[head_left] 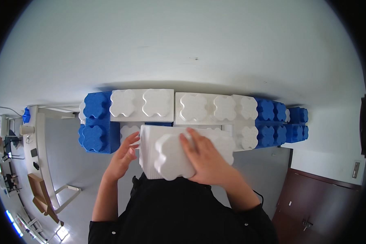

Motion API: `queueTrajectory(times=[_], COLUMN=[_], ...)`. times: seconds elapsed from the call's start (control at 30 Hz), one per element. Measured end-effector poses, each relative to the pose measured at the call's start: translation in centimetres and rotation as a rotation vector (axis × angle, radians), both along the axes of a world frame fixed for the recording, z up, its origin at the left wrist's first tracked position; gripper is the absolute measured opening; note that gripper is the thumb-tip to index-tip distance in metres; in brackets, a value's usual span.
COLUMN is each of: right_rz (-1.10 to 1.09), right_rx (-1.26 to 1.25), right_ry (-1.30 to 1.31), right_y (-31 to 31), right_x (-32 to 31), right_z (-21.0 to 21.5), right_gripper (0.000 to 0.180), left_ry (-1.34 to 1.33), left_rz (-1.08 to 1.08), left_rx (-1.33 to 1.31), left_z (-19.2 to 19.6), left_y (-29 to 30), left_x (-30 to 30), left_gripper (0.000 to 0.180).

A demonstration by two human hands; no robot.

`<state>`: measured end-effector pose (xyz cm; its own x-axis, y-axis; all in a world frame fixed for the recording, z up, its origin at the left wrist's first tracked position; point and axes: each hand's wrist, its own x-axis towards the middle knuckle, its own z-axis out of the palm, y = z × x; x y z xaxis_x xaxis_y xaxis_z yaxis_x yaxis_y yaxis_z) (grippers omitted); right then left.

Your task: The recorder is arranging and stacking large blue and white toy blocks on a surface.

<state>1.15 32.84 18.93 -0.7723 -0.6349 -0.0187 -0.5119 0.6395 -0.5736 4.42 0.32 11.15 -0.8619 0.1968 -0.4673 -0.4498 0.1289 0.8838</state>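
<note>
A large white building block (pixel 173 156) with rounded, clover-shaped studs is tilted in front of me, before the row of blocks. My right hand (pixel 205 156) lies across its top between two studs, fingers bent around the stud on the left. Beside the block's left end my left hand (pixel 125 156) is open, its fingers apart and slightly curled; a narrow gap seems to separate them from the block. Behind it two white blocks lie end to end, a left one (pixel 142 106) and a right one (pixel 205 107). The held block hides part of the row below it.
Blue blocks stand at the row's left end (pixel 114 140) and right end (pixel 274 122), along a pale wall (pixel 183 49). A white desk (pixel 42 146) and an open cardboard box (pixel 40 193) are at the left. Dark red doors (pixel 309 207) stand at the lower right.
</note>
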Motion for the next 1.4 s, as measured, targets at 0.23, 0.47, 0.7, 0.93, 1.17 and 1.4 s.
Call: queueTrajectory(times=[0.23,0.47,0.7,0.93,1.17,1.4], right_rz=[0.153,0.090,0.037,0.040,0.024,0.065], right_rx=[0.125,0.053,0.102,0.170,0.132,0.146], right_ry=[-0.011,-0.022,-0.052,-0.070,-0.039,0.048], right_y=[-6.2,-7.6,-8.1,-8.3,-7.9,-6.6], right_x=[1.0,2.6,3.6,4.0,3.5,1.7], right_z=[-7.3,-9.3,-9.8,-9.4,-9.7,-10.9], right_gripper=[0.114,0.118,0.116,0.115,0.112,0.113], left_ry=[-0.018,-0.076,-0.148,-0.150,-0.109,0.007], left_rz=[0.013,0.013,0.042,0.070,0.093,0.097], left_rx=[0.133,0.177,0.382,0.438,0.452,0.358], left_z=[-4.0,-5.5,-7.8,-9.0,-9.4,-9.5], left_y=[0.1,-1.0,-0.9,-0.6,0.4,2.6], left_x=[2.1,2.8,3.2,4.3,4.1,2.9], left_gripper=[0.116,0.111,0.111,0.111,0.114,0.126])
